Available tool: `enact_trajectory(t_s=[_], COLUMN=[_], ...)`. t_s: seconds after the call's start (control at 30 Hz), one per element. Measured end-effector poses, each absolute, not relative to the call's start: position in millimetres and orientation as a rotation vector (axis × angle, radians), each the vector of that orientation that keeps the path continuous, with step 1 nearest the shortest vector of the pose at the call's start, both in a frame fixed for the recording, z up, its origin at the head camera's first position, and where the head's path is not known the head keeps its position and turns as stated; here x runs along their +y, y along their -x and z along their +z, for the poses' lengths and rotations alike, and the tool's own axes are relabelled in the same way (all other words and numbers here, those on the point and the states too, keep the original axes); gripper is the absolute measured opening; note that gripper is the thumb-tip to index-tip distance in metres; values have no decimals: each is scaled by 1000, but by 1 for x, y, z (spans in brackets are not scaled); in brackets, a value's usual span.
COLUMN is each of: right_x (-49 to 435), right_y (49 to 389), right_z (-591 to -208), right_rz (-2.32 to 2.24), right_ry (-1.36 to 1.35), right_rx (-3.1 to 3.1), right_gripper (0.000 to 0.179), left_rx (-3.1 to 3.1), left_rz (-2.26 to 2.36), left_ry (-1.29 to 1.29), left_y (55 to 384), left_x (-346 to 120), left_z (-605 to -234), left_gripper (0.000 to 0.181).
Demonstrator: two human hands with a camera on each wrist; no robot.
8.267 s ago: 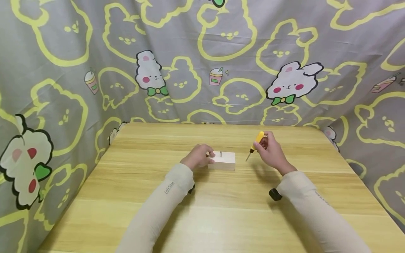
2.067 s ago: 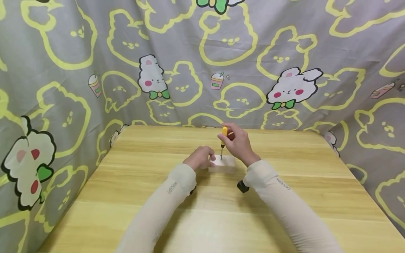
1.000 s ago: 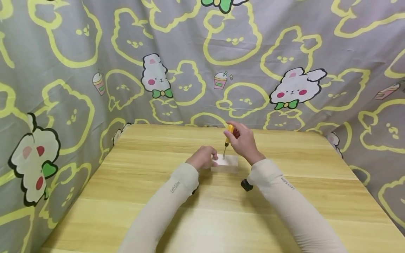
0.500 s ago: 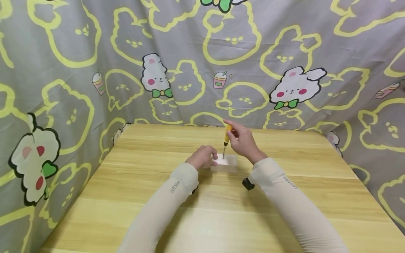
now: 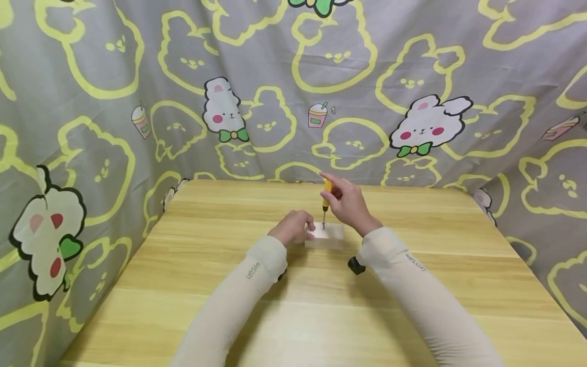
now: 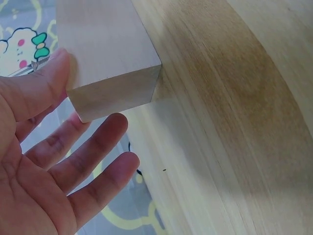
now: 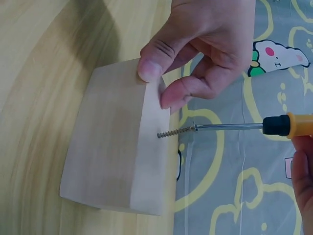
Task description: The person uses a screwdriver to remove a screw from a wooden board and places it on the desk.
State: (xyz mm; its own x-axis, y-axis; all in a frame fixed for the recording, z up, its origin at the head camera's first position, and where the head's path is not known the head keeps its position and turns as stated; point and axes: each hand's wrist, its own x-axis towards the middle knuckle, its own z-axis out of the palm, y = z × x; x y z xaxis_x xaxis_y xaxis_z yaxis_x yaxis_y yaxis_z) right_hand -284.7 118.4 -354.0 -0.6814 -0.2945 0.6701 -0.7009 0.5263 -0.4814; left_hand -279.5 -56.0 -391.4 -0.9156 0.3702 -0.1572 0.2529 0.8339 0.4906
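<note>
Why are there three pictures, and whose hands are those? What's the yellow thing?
There's no robot here, just one person with a left hand and a right hand. The wide picture is taken from the person's head, looking forward and down at a table. The two close-ups are taken from the wrists, one each. On the table sits a pale wooden block with a screw sticking up from its top. The left hand grips one end. The right hand holds a yellow screwdriver, its tip at the screw's head.

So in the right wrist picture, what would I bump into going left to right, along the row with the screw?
Wooden table → wooden block → screw → screwdriver shaft → black collar → yellow handle.
</note>
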Motion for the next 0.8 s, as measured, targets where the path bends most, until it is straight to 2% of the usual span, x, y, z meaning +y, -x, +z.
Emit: enact_trajectory(t_s=[0.37, 0.8], right_x=[118, 118], right_y=[284, 281], right_z=[-353, -350], right_rz=[1066, 1075], right_ry=[-792, -784], right_rx=[-2307, -2344], right_gripper=[36, 34], left_rx=[2763, 2766], left_rz=[709, 683], left_ry=[-475, -484], left_y=[278, 279], left_x=[-57, -56], left_z=[-391, -391], left_gripper=[17, 14])
